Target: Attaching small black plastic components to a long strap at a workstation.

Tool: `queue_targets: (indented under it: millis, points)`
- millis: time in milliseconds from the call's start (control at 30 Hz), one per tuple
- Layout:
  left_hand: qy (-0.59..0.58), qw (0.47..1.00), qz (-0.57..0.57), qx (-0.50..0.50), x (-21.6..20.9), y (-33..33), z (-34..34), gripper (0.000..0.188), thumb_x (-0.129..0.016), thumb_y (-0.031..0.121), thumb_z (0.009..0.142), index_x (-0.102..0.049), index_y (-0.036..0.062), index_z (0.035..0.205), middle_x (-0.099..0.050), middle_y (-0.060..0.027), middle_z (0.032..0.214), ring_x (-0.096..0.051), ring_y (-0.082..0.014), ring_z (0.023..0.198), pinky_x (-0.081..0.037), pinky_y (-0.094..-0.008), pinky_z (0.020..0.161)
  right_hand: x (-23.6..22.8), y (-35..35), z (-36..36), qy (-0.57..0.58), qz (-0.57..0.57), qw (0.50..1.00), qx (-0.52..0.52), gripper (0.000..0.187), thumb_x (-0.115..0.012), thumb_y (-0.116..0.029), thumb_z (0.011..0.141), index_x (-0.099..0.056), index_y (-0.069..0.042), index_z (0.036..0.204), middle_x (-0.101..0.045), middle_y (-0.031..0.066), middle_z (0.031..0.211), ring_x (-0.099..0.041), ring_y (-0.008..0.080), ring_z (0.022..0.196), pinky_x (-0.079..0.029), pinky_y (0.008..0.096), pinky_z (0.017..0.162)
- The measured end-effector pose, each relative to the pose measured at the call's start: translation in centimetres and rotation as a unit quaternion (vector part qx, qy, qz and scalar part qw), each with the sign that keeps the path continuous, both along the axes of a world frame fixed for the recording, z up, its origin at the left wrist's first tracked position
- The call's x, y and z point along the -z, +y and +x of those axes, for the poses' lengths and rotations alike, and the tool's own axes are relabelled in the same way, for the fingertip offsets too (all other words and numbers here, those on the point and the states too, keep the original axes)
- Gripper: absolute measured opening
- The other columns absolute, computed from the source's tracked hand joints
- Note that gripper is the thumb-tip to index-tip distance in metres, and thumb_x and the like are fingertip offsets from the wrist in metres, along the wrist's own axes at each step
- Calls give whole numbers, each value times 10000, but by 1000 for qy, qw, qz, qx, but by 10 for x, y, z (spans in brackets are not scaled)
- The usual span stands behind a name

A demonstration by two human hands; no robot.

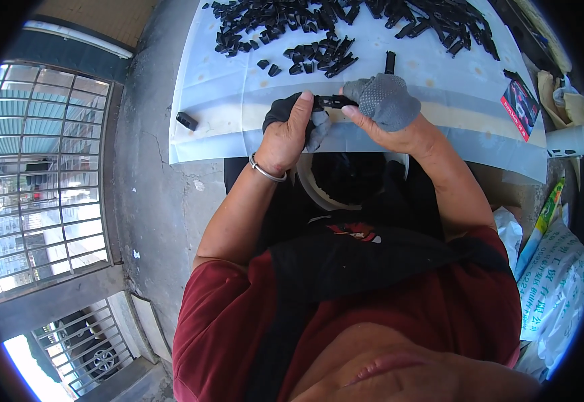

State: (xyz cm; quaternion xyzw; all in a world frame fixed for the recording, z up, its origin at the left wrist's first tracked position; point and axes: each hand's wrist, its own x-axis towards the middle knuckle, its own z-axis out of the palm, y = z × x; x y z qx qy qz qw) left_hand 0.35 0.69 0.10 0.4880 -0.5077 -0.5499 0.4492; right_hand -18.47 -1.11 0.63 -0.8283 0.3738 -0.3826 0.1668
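White plastic sheet (225,100) below; both grips, left hand (290,134) and right hand (389,107), pinch black clip (332,102) between them.

The person wears a dark red short-sleeved shirt, a black apron, 2 grey half-gloves, and a silver bangle (267,171) below the left hand (290,130).

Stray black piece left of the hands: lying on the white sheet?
No, the stray black piece lies on bare concrete just past the white sheet.

The black clip (331,102) looks like matt plastic; the grey gloves (384,99) are knitted cloth with dotted grip; the bench cover (238,100) is smooth, glossy plastic sheet.
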Motion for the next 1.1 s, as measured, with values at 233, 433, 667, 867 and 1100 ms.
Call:
queue_targets:
  millis: [233,433,667,867,1100]
  points:
    - [-140,986,-82,30,-11,-1,-4,372,-379,281,917,-564,18,730,-537,-50,584,-496,-162,493,-384,-279,466,-2,5,0,117,-45,992,-10,255,-610,-238,785,-600,-42,948,-594,114,857,-559,265,777,-442,346,678]
    - [-304,933,-191,39,-11,2,-5,341,-359,195,897,-544,6,682,-542,-199,624,-518,-381,601,-408,-419,556,15,10,21,80,-120,989,-10,187,-570,-249,776,-602,-68,809,-585,109,760,-558,301,730,-447,375,647]
    - [-578,779,-235,60,-23,-27,21,293,-455,303,845,-584,42,813,-591,-176,730,-578,-330,689,-455,-412,648,-2,-22,7,247,-51,960,125,251,-519,-229,808,-586,-41,960,-595,133,926,-559,306,833,-449,409,741]
    - [-640,725,-252,-32,8,-81,17,246,-510,255,805,-603,70,938,-614,-152,821,-591,-291,751,-468,-380,673,4,-49,19,335,-67,929,145,300,-562,-129,712,-587,-63,1003,-594,126,958,-559,288,857,-449,403,755]
    - [-528,791,-307,-31,3,-49,16,220,-588,232,760,-593,47,881,-618,-141,719,-596,-304,671,-473,-366,593,15,-34,6,235,-230,937,119,279,-580,-164,762,-578,-80,1028,-592,115,912,-554,288,835,-445,388,747]
